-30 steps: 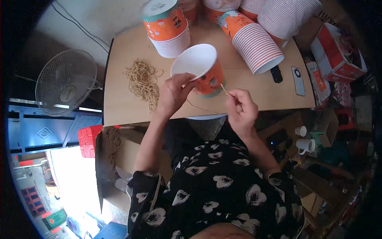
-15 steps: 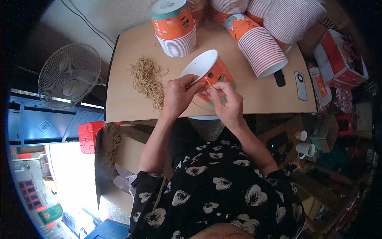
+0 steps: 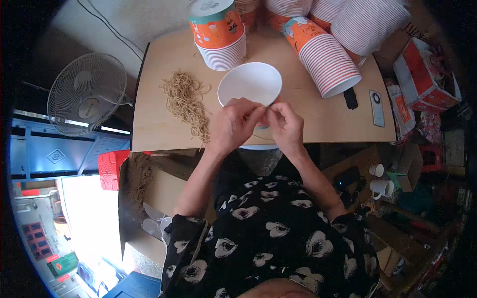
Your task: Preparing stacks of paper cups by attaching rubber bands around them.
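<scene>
Paper bucket (image 3: 250, 79): found over the table's (image 3: 159, 136) near side, taken as clock centre; white mouth faced the person.
Left hand (image 3: 232, 123): at 7 o'clock, grasping the bucket's near rim.
Right hand (image 3: 286, 125): at 5 o'clock, fingertips meeting the left's; contact hidden, so I could not tell what it gripped, if anything.
Loose strand (image 3: 262, 138): thin tan cord, at 6 o'clock, showing between both hands.
Cord heap (image 3: 181, 102): tangled on the tabletop, 9 o'clock.
Inverted bucket stack (image 3: 216, 35): orange and teal, 11 o'clock.
Toppled bucket stack (image 3: 325, 59): on its side, 2 o'clock.
Smartphone (image 3: 376, 108): lay flat, 3 o'clock.
Fan (image 3: 89, 94): 9 o'clock, beyond the table's edge.
</scene>
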Tool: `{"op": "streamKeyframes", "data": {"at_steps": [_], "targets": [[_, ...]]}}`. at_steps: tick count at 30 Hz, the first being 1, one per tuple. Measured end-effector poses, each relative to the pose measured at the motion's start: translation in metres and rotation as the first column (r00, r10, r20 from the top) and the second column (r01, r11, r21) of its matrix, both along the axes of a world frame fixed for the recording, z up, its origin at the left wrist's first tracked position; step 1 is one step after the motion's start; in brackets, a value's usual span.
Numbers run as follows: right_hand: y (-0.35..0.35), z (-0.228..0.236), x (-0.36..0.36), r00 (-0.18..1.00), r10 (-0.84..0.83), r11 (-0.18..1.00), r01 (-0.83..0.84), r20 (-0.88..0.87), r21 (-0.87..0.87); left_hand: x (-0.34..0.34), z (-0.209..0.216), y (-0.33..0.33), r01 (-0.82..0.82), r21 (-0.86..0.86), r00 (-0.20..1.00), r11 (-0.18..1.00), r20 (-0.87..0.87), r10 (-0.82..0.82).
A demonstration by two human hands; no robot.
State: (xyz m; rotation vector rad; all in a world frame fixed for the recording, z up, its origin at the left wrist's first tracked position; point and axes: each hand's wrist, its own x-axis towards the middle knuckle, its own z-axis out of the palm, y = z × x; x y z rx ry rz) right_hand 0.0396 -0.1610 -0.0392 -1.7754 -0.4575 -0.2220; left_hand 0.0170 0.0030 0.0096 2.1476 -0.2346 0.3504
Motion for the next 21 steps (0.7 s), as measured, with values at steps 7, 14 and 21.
{"op": "streamKeyframes", "data": {"at_steps": [7,14,21], "targets": [[-0.008,-0.02,-0.001,0.968,0.116,0.952,-0.045,-0.221,0.303,-0.001,-0.011,-0.017,0.037,0.055,0.999,0.998,-0.042,-0.035],[-0.03,-0.016,-0.003,0.975,-0.006,0.984,0.046,-0.224,0.172,0.007,-0.024,-0.028,0.023,-0.086,0.997,0.996,-0.071,-0.03],[-0.035,0.008,0.007,0.998,-0.042,0.997,0.039,-0.049,-0.074,0.007,-0.023,-0.029,0.007,-0.062,0.999,0.998,-0.049,-0.01]]}}
